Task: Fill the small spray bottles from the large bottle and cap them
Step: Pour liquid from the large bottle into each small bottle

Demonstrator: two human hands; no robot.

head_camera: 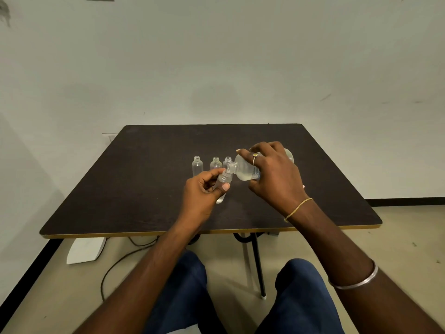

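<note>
Your right hand (272, 174) wraps around the large bottle (245, 170), fingers curled over its top and thumb beneath, tipping it on its side so the open mouth points toward your left hand (204, 191). That left hand pinches a small spray bottle (223, 183) between thumb and fingers, held tilted just above the dark table (149, 184), its uncapped neck meeting the large bottle's mouth. Clear liquid pools in the lower side of the large bottle. Just beyond your left hand, 3 more small bottles stand upright and uncapped in a row: the far-left bottle (197, 165), the middle bottle (216, 163) and the third bottle (227, 162), the last partly hidden behind the large bottle's neck. A ring (254, 159) shows on your right hand, a thin band (298, 209) at that wrist and a metal bangle (356, 280) farther up the forearm.
</note>
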